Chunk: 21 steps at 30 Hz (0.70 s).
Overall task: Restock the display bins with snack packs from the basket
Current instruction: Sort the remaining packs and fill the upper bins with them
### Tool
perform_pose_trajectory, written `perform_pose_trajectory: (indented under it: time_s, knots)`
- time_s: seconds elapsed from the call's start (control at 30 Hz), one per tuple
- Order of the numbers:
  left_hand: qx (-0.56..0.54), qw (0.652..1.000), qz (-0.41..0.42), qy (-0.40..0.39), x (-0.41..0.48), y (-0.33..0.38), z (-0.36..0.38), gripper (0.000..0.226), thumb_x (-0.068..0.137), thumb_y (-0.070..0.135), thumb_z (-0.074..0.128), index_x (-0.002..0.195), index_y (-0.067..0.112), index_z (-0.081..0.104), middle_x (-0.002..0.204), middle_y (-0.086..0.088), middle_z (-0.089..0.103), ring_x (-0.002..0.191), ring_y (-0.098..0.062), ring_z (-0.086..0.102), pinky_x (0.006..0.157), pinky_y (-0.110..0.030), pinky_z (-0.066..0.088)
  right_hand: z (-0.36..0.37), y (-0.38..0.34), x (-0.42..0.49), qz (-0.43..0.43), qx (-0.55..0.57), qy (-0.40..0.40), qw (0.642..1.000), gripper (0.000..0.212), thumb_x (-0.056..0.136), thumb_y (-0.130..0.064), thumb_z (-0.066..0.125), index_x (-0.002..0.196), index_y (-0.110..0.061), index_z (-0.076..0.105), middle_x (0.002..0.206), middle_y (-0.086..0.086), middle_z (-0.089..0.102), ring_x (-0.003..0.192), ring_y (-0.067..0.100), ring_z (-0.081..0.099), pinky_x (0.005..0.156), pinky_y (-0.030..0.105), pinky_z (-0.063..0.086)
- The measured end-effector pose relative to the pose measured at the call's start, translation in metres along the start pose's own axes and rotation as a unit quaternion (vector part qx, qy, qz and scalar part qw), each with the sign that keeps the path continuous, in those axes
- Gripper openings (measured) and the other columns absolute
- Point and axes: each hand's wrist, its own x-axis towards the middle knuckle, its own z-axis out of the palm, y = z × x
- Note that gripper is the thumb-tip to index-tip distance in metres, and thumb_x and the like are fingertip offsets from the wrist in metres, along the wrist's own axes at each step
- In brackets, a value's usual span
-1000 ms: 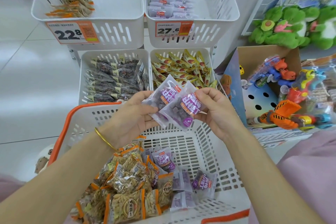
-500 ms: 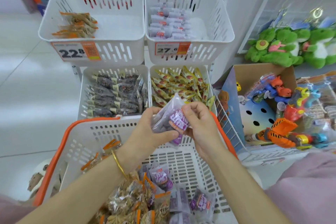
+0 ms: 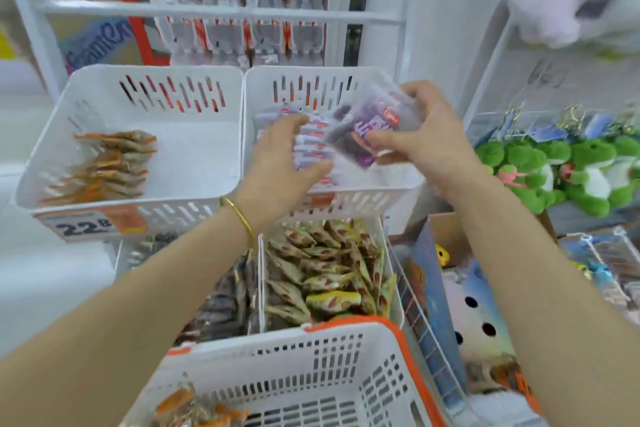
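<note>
Two hands up over the upper right bin (image 3: pixel 363 203)! The right hand (image 3: pixel 426 135) grips the purple snack packs (image 3: pixel 367 128), which jut out at its nine o'clock above the bin. The left hand (image 3: pixel 280 163), fingers loosely spread, seems to touch the row of packs (image 3: pixel 311 146) inside, though blur hides contact. The basket (image 3: pixel 311 357) sits at six o'clock.

A shop: price tag (image 3: pixel 90 226) on snack bins (image 3: pixel 138 199), plush toys (image 3: pixel 554 170) displayed

Can't read the purple packs (image 3: pixel 367 125) in the right hand (image 3: pixel 426 139), way too blurry. Can't make out the price label (image 3: pixel 323 199) just below the left hand (image 3: pixel 287 159) either, stuck behind the wrist.
</note>
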Motion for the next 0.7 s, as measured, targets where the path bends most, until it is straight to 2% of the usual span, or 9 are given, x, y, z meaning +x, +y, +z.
perform_pose_trajectory:
  time_s: [0.07, 0.13, 0.17, 0.27, 0.33, 0.4, 0.53, 0.6, 0.7]
  knots:
    - [0.115, 0.993, 0.017, 0.008, 0.017, -0.013, 0.002, 0.049, 0.085, 0.022, 0.066, 0.129, 0.008, 0.048, 0.130, -0.012, 0.048, 0.123, -0.026, 0.043, 0.102, -0.030, 0.032, -0.008, 0.005, 0.029, -0.043, -0.143, 0.035, 0.988, 0.055, 0.069, -0.001, 0.079, 0.108, -0.021, 0.046, 0.099, -0.004, 0.053, 0.082, 0.021, 0.059, 0.062, 0.039, 0.057]
    - [0.190, 0.981, 0.025, -0.027, 0.022, -0.024, 0.008, 0.045, 0.088, 0.025, 0.061, 0.127, 0.007, 0.049, 0.132, -0.013, 0.047, 0.125, -0.030, 0.039, 0.104, -0.032, 0.028, -0.010, 0.013, 0.048, -0.068, -0.304, 0.020, 0.950, 0.057, 0.068, -0.012, 0.081, 0.115, -0.017, 0.049, 0.102, 0.000, 0.056, 0.091, 0.025, 0.056, 0.077, 0.041, 0.051]
    - [0.218, 0.974, 0.028, -0.049, 0.021, -0.028, 0.011, 0.044, 0.089, 0.025, 0.059, 0.128, 0.007, 0.049, 0.134, -0.013, 0.045, 0.127, -0.031, 0.037, 0.106, -0.034, 0.026, -0.009, 0.020, 0.053, -0.071, -0.366, -0.005, 0.928, 0.059, 0.068, -0.015, 0.081, 0.117, -0.015, 0.049, 0.107, 0.005, 0.058, 0.095, 0.027, 0.055, 0.079, 0.038, 0.048]
    - [0.275, 0.957, 0.051, -0.081, 0.014, -0.039, 0.019, 0.041, 0.094, 0.027, 0.052, 0.130, 0.008, 0.050, 0.138, -0.011, 0.044, 0.133, -0.029, 0.031, 0.110, -0.033, 0.019, -0.002, 0.040, 0.060, -0.060, -0.482, -0.084, 0.870, 0.058, 0.071, -0.015, 0.078, 0.120, -0.017, 0.048, 0.115, 0.011, 0.058, 0.099, 0.031, 0.054, 0.072, 0.032, 0.040]
    - [0.283, 0.954, 0.059, -0.075, 0.011, -0.042, 0.022, 0.038, 0.096, 0.029, 0.045, 0.127, 0.009, 0.053, 0.136, -0.009, 0.047, 0.133, -0.028, 0.033, 0.110, -0.034, 0.022, 0.002, 0.054, 0.062, -0.042, -0.521, -0.118, 0.844, 0.054, 0.074, -0.010, 0.073, 0.121, -0.018, 0.048, 0.117, 0.012, 0.056, 0.098, 0.029, 0.052, 0.071, 0.029, 0.036]
    - [0.290, 0.952, 0.069, -0.070, 0.010, -0.043, 0.024, 0.042, 0.092, 0.031, 0.039, 0.123, 0.009, 0.056, 0.133, -0.009, 0.051, 0.130, -0.029, 0.038, 0.108, -0.037, 0.027, 0.007, 0.065, 0.063, -0.004, -0.523, -0.161, 0.837, 0.051, 0.077, -0.006, 0.069, 0.123, -0.016, 0.049, 0.120, 0.011, 0.054, 0.093, 0.023, 0.047, 0.072, 0.026, 0.034]
    - [0.291, 0.951, 0.073, -0.067, 0.009, -0.044, 0.024, 0.031, 0.095, 0.020, 0.048, 0.123, 0.009, 0.056, 0.133, -0.010, 0.051, 0.129, -0.028, 0.037, 0.108, -0.034, 0.024, 0.007, 0.069, 0.066, 0.128, -0.485, -0.279, 0.819, 0.044, 0.085, -0.019, 0.062, 0.127, -0.014, 0.050, 0.123, 0.004, 0.052, 0.103, 0.021, 0.049, 0.082, 0.028, 0.041]
    - [0.286, 0.954, 0.069, -0.059, 0.008, -0.042, 0.024, 0.031, 0.095, 0.018, 0.049, 0.124, 0.009, 0.055, 0.134, -0.010, 0.050, 0.129, -0.027, 0.035, 0.109, -0.033, 0.023, 0.003, 0.060, 0.068, 0.130, -0.505, -0.309, 0.795, 0.035, 0.086, -0.022, 0.059, 0.118, -0.009, 0.059, 0.118, 0.003, 0.058, 0.104, 0.023, 0.055, 0.088, 0.033, 0.047]
    - [0.277, 0.957, 0.072, -0.053, 0.003, -0.033, 0.020, 0.031, 0.095, 0.016, 0.049, 0.124, 0.008, 0.055, 0.135, -0.010, 0.048, 0.130, -0.027, 0.033, 0.109, -0.034, 0.024, 0.004, 0.049, 0.065, 0.091, -0.562, -0.324, 0.755, 0.030, 0.090, -0.015, 0.048, 0.112, -0.002, 0.064, 0.118, 0.013, 0.063, 0.108, 0.029, 0.059, 0.095, 0.042, 0.049]
